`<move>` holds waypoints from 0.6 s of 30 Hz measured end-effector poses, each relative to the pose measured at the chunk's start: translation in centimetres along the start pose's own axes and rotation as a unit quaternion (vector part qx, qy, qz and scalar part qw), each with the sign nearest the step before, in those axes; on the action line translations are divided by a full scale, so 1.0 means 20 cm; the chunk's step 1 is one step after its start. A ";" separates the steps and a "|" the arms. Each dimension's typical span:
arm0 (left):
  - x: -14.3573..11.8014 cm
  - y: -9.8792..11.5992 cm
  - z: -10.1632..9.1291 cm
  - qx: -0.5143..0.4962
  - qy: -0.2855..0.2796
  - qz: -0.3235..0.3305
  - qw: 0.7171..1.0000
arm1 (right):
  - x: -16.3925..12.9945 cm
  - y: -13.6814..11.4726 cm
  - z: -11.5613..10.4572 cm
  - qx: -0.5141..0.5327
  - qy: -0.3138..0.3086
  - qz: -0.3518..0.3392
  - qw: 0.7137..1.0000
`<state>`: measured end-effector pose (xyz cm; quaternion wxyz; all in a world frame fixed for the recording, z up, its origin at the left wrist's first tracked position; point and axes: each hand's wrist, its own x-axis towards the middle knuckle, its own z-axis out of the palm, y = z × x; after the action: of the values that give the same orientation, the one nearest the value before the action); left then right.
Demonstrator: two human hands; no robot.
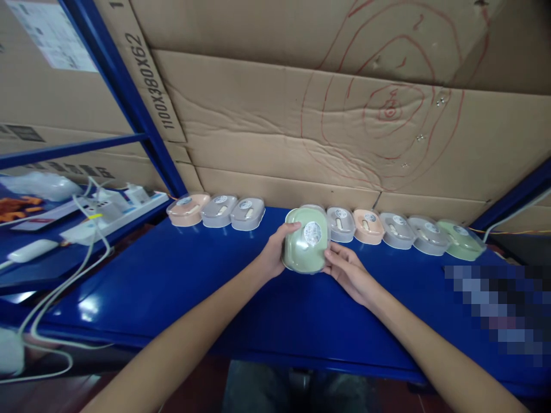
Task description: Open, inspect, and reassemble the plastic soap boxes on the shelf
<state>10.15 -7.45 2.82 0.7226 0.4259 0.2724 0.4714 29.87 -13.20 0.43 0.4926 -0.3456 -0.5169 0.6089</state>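
- A green box (pixel 299 248) with a clear cover and a round white sticker is held between two bare hands, its top tilted toward the viewer.
- The left hand (pixel 272 252) is closed around its left side, thumb over the top edge.
- The right hand (pixel 346 271) grips its lower right corner between thumb and fingers.
- Whether the box's far edge touches the table is hard to tell.
- Left of the grip, in a row: a peach box (pixel 188 211), then two grey boxes (pixel 218 213).
- Right of the grip: grey, peach, grey, grey and green boxes (pixel 369 229).
- Beneath the grip: a blue table (pixel 258 321).
- Beyond it: cardboard (pixel 249 103) with red rings (pixel 390 111).
- Far left: a power strip (pixel 88 229) and white cables (pixel 71 281).
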 end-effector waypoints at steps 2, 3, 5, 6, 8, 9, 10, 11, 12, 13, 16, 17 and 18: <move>0.00 0.01 0.01 0.028 -0.008 0.008 1.000 | 0.00 0.00 0.00 0.019 0.006 -0.003 1.000; 0.00 0.02 0.01 0.047 -0.008 0.024 0.999 | 0.00 0.00 0.00 0.022 0.021 -0.010 0.999; 0.00 0.04 0.02 0.090 -0.001 0.060 0.994 | 0.00 -0.01 -0.01 0.016 0.060 -0.031 0.998; 0.00 0.05 0.03 0.110 0.003 0.071 0.991 | 0.00 -0.02 -0.01 0.009 0.079 -0.039 0.996; 0.00 0.06 0.02 0.137 0.005 0.075 0.988 | 0.01 -0.02 -0.01 -0.003 0.103 -0.046 0.994; 0.01 0.06 0.02 0.143 0.005 0.074 0.987 | 0.02 -0.02 -0.01 -0.003 0.110 -0.046 0.993; 0.01 0.07 0.01 0.146 0.008 0.078 0.986 | 0.02 -0.02 0.00 -0.001 0.114 -0.044 0.993; 0.03 0.07 0.00 0.147 0.019 0.087 0.985 | 0.02 -0.02 0.00 0.003 0.115 -0.040 0.993; 0.04 0.07 -0.02 0.152 0.037 0.099 0.983 | 0.02 -0.01 0.00 0.005 0.114 -0.035 0.993; 0.06 0.08 -0.04 0.161 0.063 0.116 0.978 | 0.02 -0.01 0.01 0.004 0.112 -0.029 0.993; 0.11 0.12 -0.13 0.234 0.156 0.197 0.939 | 0.02 0.01 -0.01 -0.021 0.110 -0.013 0.994; 0.13 0.14 -0.17 0.272 0.186 0.223 0.918 | 0.02 0.01 -0.01 -0.034 0.112 -0.013 0.993; 0.15 0.16 -0.21 0.309 0.214 0.242 0.894 | 0.02 0.02 -0.02 -0.046 0.112 -0.014 0.993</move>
<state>6.49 -2.62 3.56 0.3419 0.5695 0.4409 0.6037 30.09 -12.75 0.05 0.5394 -0.4269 -0.4903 0.5352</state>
